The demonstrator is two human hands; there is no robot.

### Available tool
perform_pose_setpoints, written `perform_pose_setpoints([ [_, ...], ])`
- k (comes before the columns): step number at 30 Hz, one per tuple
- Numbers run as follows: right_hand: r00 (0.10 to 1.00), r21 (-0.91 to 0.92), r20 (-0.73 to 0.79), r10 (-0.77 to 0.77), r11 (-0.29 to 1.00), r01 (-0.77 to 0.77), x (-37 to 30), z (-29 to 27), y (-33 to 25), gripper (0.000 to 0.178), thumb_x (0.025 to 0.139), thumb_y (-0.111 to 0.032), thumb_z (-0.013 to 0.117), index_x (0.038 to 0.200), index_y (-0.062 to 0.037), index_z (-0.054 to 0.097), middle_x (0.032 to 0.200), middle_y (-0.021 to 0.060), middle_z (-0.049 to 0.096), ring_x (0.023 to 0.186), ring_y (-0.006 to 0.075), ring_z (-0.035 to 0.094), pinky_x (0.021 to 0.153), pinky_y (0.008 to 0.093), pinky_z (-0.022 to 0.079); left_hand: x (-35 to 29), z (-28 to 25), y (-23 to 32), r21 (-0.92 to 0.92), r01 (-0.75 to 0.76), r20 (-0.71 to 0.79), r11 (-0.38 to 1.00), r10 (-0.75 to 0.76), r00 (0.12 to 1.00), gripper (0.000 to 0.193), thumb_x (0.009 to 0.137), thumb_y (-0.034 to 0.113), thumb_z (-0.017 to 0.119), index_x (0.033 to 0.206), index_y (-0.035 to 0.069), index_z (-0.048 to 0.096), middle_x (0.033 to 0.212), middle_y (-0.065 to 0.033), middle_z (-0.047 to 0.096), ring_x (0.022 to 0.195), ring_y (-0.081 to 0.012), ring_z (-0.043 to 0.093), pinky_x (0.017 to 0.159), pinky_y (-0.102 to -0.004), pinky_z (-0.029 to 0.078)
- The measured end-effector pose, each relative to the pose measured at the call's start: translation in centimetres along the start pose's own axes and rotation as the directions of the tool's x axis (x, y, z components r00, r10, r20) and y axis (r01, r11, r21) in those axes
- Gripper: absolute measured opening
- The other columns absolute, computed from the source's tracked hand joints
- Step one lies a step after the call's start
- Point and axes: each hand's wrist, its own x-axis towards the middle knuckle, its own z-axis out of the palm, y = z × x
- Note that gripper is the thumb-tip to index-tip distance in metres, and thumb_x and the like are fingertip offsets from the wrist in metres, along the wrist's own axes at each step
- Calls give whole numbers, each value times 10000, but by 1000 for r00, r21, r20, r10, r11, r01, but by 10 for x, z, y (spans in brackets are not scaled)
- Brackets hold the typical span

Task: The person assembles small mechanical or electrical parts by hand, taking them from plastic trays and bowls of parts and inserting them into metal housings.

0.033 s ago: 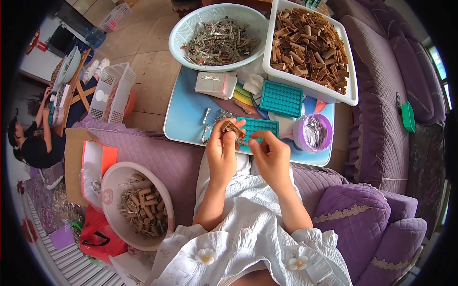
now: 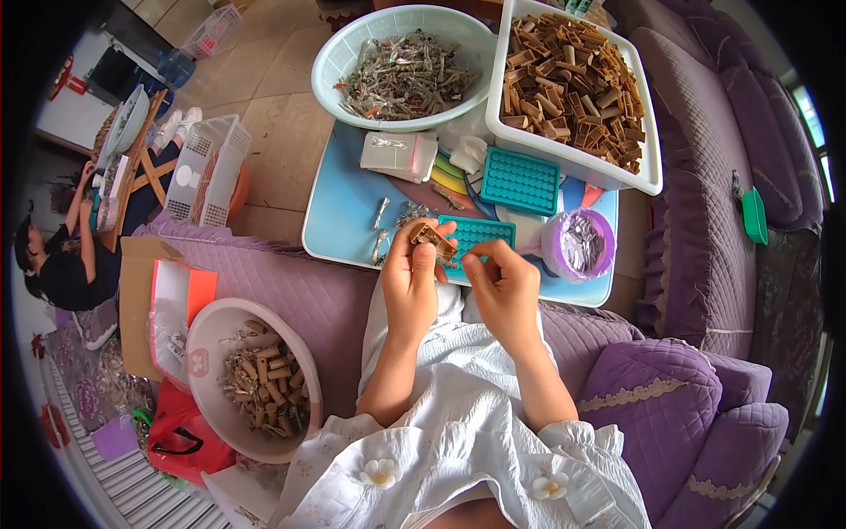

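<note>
A brown piece [image 2: 431, 236], kinda hollow with one side open, is being pinched between the thumb and fingers of the left hand [image 2: 412, 286], held up over the middle of the near edge of the tabletop [image 2: 339, 207]. The thumb and index finger of the right hand [image 2: 509, 289] are brought close together just beside it, but whether anything tiny is pinched there honestly can't be told, the tips are too small to make out. Partly covered by the hands, a teal tray [image 2: 493, 232] is set by that same near edge, and a second teal tray [image 2: 520, 181] is placed farther back, toward the right edge. A purple tub [image 2: 554, 251] filled with silver pieces [image 2: 582, 238] is parked near the near right corner. A few loose metal clips [image 2: 381, 216] are scattered left of the left hand, toward the near left corner. Along the far edge, a pale green basin [image 2: 330, 69] is piled with metal bits [image 2: 410, 78], and the far right corner is taken up by a white bin [image 2: 564, 159], heaped with more brown pieces [image 2: 573, 84].
</note>
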Motion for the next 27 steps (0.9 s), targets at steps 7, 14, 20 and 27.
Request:
perform_pose_setpoints([
  [7, 997, 200, 22, 77, 977, -80, -3, 6, 8, 116, 825, -72, 546, 747, 12, 524, 544, -45, 406, 493, 21, 304, 430, 192, 255, -4, 3, 5, -266, 90, -17, 960, -98, 995, 254, 902, 195, 410, 1094, 29, 427, 1023, -111, 560, 895, -184, 582, 553, -210, 490],
  [14, 997, 202, 7, 79, 976, -79, -5, 10, 13, 93, 798, -59, 577, 760, 23, 554, 497, 14, 444, 446, 38, 339, 401, 202, 278, -7, 6, 3, -499, 130, -53, 857, -180, 982, 285, 898, 227, 419, 1097, 24, 401, 1029, -116, 524, 959, -251, 559, 673, -302, 548],
  [20, 994, 179, -114, 6, 984, 15, -5, 8, 9, 70, 781, -36, 590, 750, 21, 561, 512, 32, 489, 445, 41, 378, 405, 199, 305, -8, 8, 7, -432, 115, -45, 894, -149, 988, 284, 894, 229, 428, 1095, 30, 401, 1009, -111, 533, 948, -252, 565, 646, -296, 552],
  [27, 998, 96, 29, 62, 993, -65, -3, 8, 17, 92, 787, -65, 587, 759, 18, 560, 514, 45, 494, 447, 57, 394, 416, 212, 327, -12, 8, 2, -561, 162, -4, 812, -199, 980, 266, 881, 205, 464, 1066, 16, 428, 996, -112, 536, 933, -252, 563, 757, -340, 520],
])
